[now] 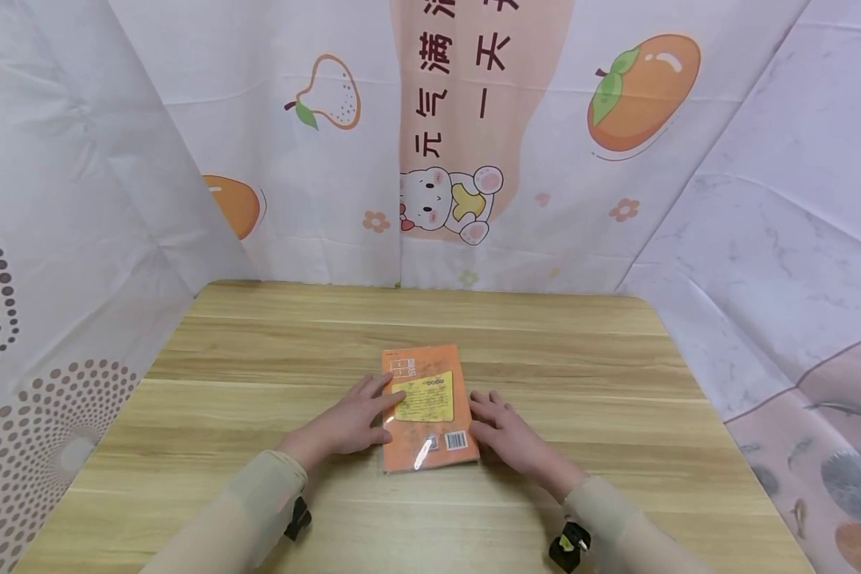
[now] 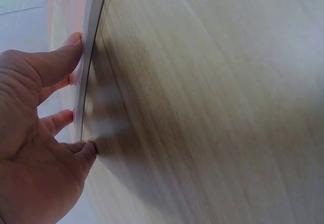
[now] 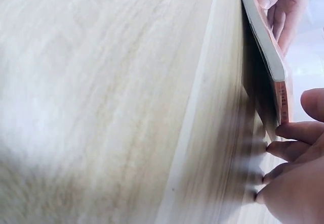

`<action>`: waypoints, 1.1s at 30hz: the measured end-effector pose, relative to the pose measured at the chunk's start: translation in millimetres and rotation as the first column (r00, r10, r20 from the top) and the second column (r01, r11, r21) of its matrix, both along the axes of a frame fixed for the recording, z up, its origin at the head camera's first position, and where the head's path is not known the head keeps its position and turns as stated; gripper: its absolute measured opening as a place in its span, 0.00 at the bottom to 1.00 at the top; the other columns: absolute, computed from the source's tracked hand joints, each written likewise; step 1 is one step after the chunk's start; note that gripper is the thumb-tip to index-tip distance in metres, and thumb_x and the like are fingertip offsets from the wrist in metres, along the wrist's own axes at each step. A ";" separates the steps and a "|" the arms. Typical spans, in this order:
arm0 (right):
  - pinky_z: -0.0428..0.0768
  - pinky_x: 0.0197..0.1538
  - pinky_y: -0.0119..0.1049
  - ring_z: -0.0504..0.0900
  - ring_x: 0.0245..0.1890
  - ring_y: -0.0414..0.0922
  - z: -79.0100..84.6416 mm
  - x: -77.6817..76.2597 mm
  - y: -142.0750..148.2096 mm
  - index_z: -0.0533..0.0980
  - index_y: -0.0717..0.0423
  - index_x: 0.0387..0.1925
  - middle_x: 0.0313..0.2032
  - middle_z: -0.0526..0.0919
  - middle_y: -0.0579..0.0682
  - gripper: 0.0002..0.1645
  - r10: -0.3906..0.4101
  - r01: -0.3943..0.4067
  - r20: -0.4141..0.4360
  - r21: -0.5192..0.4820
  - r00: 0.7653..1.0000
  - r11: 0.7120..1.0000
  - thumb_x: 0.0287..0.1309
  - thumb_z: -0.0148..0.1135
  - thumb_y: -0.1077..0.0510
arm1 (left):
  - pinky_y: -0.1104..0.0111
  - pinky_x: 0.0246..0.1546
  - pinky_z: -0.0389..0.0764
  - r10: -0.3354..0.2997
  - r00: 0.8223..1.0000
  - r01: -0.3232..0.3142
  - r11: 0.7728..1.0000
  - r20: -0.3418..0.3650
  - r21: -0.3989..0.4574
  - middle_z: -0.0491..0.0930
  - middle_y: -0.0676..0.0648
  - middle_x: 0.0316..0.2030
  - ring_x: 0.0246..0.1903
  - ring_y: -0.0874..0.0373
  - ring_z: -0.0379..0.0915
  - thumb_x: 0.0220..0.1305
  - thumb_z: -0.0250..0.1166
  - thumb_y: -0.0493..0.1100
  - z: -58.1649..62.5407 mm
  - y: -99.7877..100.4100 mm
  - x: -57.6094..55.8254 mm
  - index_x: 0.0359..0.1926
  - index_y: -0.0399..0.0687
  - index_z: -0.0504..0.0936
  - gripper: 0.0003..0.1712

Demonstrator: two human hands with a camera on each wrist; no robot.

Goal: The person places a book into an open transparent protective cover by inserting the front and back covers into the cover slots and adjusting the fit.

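An orange book (image 1: pixel 423 446) lies on the wooden table with its back cover up, showing a yellow text panel and a barcode near the lower right. My left hand (image 1: pixel 355 416) rests at its left side, several fingertips and the thumb on the cover. In the left wrist view, the thumb (image 2: pixel 66 57) touches the book by its page edges (image 2: pixel 91 27), and another fingertip is down by the table. My right hand (image 1: pixel 509 434) is at the right side. Its fingertips sit right at the spine (image 3: pixel 283 102) in the right wrist view, with other fingers on the tabletop.
The wood-grain table (image 1: pixel 258 335) extends around the book on all sides. A printed curtain (image 1: pixel 316 199) with fruit and a cartoon bear hangs behind its back edge. Patterned cloths hang at left (image 1: pixel 64 319) and right (image 1: pixel 775 263). Black devices are strapped at both wrists.
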State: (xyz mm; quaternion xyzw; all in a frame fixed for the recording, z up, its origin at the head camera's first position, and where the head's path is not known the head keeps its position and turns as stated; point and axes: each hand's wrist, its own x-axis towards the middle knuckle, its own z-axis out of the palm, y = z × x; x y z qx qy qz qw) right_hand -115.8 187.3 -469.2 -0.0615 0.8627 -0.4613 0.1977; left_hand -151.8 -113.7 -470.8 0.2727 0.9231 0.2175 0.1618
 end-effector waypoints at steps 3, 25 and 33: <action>0.41 0.78 0.61 0.39 0.81 0.55 1.6 1.7 -0.2 0.64 0.51 0.76 0.80 0.53 0.52 0.32 -0.035 0.039 0.045 -0.087 0.998 0.995 0.76 0.53 0.50 | 0.36 0.73 0.53 0.009 1.000 -0.009 1.000 -0.018 -0.027 0.49 0.41 0.80 0.77 0.27 0.35 0.68 0.69 0.51 0.3 0.7 0.2 0.75 0.54 0.68 0.38; 0.60 0.75 0.56 0.66 0.74 0.50 6.5 2.0 -5.5 0.65 0.53 0.76 0.70 0.73 0.50 0.29 -0.039 0.056 0.061 -0.305 0.997 0.951 0.78 0.50 0.52 | 0.48 0.71 0.64 -0.045 0.993 0.038 0.997 -0.112 -0.062 0.67 0.43 0.71 0.71 0.45 0.60 0.63 0.71 0.37 9.3 14.6 6.4 0.71 0.44 0.73 0.35; 0.60 0.75 0.55 0.65 0.74 0.50 8.2 1.9 -6.3 0.68 0.51 0.74 0.71 0.72 0.50 0.27 -0.013 0.016 0.012 -0.301 1.000 0.953 0.78 0.49 0.54 | 0.52 0.68 0.70 -0.122 0.987 0.116 0.992 -0.108 -0.053 0.67 0.42 0.69 0.69 0.44 0.63 0.61 0.67 0.30 8.9 18.4 9.1 0.72 0.41 0.72 0.37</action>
